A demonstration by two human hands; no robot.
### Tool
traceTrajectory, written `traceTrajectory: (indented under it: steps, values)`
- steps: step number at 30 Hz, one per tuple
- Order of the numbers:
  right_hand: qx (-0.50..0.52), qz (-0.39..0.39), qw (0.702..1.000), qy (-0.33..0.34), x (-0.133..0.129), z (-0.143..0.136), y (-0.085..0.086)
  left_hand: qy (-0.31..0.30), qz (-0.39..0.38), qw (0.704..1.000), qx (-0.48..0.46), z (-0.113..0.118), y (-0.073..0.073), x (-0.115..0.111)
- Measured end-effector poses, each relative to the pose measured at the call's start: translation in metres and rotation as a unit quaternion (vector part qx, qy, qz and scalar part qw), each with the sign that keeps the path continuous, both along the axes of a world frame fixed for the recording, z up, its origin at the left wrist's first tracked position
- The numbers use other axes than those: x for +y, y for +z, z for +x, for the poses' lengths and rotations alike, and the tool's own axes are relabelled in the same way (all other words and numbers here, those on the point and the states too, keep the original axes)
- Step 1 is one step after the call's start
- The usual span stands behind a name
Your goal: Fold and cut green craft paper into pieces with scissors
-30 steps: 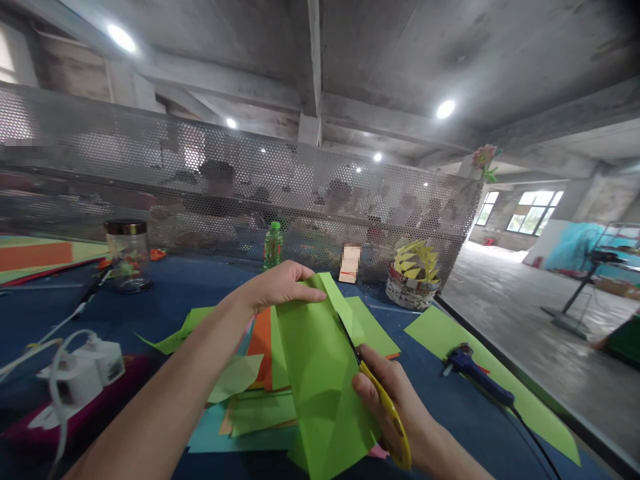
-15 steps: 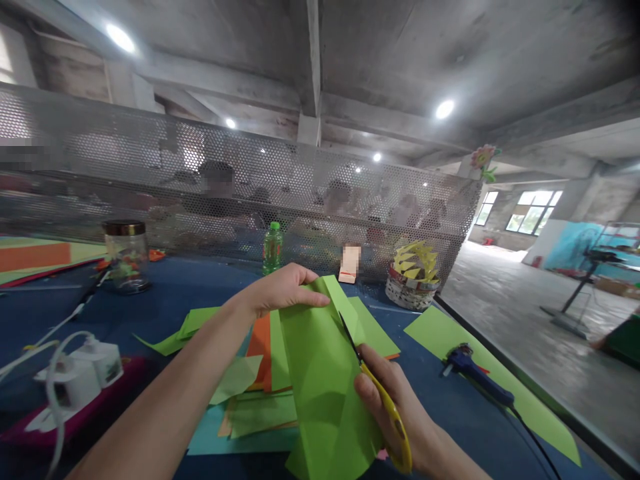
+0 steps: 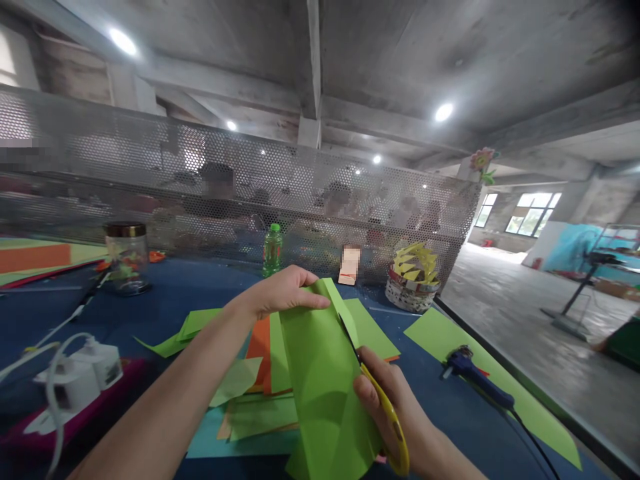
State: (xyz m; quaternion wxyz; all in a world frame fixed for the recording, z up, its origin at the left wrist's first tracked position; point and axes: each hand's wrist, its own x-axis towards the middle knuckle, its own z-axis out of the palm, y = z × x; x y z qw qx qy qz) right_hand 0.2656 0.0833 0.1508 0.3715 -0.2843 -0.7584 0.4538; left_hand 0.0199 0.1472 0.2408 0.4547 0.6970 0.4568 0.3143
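Observation:
A folded bright green paper (image 3: 320, 373) is held up over the table at the centre. My left hand (image 3: 287, 292) pinches its top edge between thumb and fingers. Yellow-handled scissors (image 3: 389, 413) are in my right hand (image 3: 393, 393), with their dark blades at the paper's right side near the upper fold. My right fingers are wrapped round the handles. Beneath the held paper lies a pile of green, orange and light blue sheets (image 3: 263, 417).
A blue glue gun (image 3: 475, 380) rests on a green sheet (image 3: 540, 413) at the right. Behind stand a jar (image 3: 127, 260), a green bottle (image 3: 273, 250) and a basket (image 3: 411, 290). Chargers (image 3: 80, 380) sit on a magenta power strip (image 3: 113, 393) at left. People show behind the mesh partition (image 3: 300, 180).
The scissors and my right hand have shifted very slightly left. My left hand keeps the same pinch on the paper.

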Motion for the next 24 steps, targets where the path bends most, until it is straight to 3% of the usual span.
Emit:
traceTrajectory:
  steps: [7,9,14,18,24]
  values:
    - [-0.016,-0.06,0.998,0.005,0.0,0.003,-0.007,-0.001,-0.004,1.0,0.004,-0.001,-0.001,0.001]
    - [-0.039,-0.033,0.999,-0.01,0.001,0.005,-0.009,-0.009,-0.008,1.0,0.005,0.0,-0.001,0.0]
    - [-0.092,0.12,0.984,-0.089,0.002,0.008,-0.004,-0.049,-0.011,0.999,0.005,0.006,0.0,-0.002]
    - [-0.088,0.14,0.98,-0.109,0.001,0.007,-0.001,-0.048,-0.01,0.999,-0.001,0.008,0.0,-0.002]
    - [-0.081,0.125,0.982,-0.113,0.004,0.008,-0.01,-0.042,-0.013,0.999,0.0,0.009,0.0,-0.002]
